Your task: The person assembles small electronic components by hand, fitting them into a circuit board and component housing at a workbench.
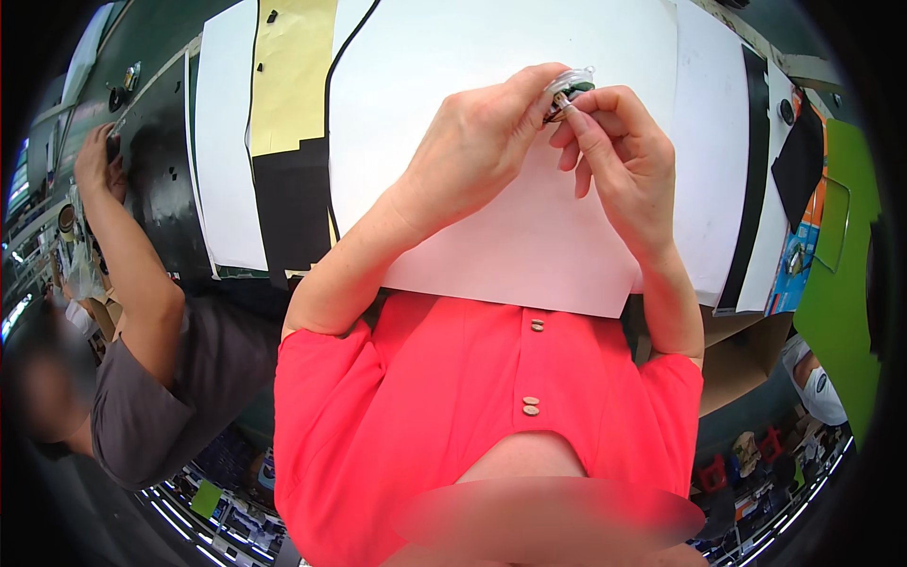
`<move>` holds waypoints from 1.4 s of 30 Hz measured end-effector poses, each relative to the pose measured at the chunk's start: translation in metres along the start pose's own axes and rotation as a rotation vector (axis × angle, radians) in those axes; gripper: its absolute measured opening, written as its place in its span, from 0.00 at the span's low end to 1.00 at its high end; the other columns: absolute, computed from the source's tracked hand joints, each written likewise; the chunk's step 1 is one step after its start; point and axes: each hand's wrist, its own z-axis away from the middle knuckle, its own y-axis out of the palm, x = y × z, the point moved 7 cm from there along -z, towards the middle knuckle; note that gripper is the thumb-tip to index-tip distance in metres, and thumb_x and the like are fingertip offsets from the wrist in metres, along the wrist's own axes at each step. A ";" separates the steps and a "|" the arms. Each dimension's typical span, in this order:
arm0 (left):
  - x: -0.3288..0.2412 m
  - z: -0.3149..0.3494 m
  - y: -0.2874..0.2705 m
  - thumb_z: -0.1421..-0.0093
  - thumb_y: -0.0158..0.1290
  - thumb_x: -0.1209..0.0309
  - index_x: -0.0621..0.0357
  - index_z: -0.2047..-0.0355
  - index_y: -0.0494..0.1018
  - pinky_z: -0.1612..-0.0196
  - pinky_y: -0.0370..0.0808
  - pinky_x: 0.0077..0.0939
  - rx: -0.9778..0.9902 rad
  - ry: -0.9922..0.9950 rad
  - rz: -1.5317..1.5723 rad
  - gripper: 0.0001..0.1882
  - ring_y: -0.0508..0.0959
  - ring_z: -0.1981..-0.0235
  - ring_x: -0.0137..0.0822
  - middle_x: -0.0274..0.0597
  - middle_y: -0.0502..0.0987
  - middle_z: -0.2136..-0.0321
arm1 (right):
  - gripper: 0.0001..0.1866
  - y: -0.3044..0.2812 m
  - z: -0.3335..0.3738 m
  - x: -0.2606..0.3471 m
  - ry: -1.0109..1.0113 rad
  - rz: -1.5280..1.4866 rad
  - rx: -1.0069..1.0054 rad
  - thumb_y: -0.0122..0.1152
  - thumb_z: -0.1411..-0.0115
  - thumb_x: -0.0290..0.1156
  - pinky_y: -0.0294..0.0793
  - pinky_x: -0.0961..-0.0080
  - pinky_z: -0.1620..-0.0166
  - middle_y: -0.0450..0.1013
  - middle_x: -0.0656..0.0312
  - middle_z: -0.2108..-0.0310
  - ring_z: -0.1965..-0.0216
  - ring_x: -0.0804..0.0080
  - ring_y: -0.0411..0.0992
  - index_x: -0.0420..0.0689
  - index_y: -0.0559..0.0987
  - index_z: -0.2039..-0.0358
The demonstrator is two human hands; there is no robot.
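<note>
Both my hands are raised over a large white sheet (425, 57) on the table. Between my left thumb and fingers is a small device with a clear plastic edge and dark green inside (578, 81); its exact kind is not clear. My left hand (477, 137) is closed around its near left side. A small pale piece at the device's front is pinched by my right hand (625, 142), thumb against forefinger, with the other fingers loosely curled. My fingers hide much of the device.
Left of the white sheet lie a yellow sheet (293, 76) with small black bits and a black sheet (291, 194). A co-worker's hand (94, 170) works at the dark bench further left. On the right are a black strip (744, 180), black piece (799, 161) and green board (846, 255).
</note>
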 end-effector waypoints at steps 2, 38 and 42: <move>-0.004 0.000 0.001 0.27 0.47 0.73 0.60 0.42 0.73 0.60 0.81 0.29 -0.002 -0.005 -0.008 0.16 0.85 0.63 0.39 0.47 0.83 0.65 | 0.03 0.000 0.001 -0.001 0.020 -0.001 -0.007 0.55 0.30 0.23 0.69 0.85 0.80 0.79 0.61 0.74 0.77 0.82 0.74 0.37 0.75 0.60; -0.002 -0.004 -0.007 0.37 0.59 0.79 0.58 0.41 0.75 0.59 0.84 0.23 -0.023 0.046 0.189 0.23 0.83 0.60 0.30 0.42 0.81 0.59 | 0.12 -0.014 -0.007 0.001 -0.090 0.090 -0.070 0.60 0.31 0.29 0.76 0.84 0.70 0.75 0.65 0.71 0.69 0.83 0.75 0.40 0.73 0.50; 0.002 -0.003 -0.004 0.37 0.58 0.80 0.59 0.42 0.76 0.59 0.84 0.23 -0.030 0.044 0.206 0.22 0.83 0.63 0.31 0.44 0.81 0.59 | 0.14 -0.009 -0.006 0.001 -0.085 0.088 -0.048 0.63 0.33 0.30 0.77 0.83 0.69 0.76 0.65 0.70 0.67 0.82 0.76 0.40 0.72 0.51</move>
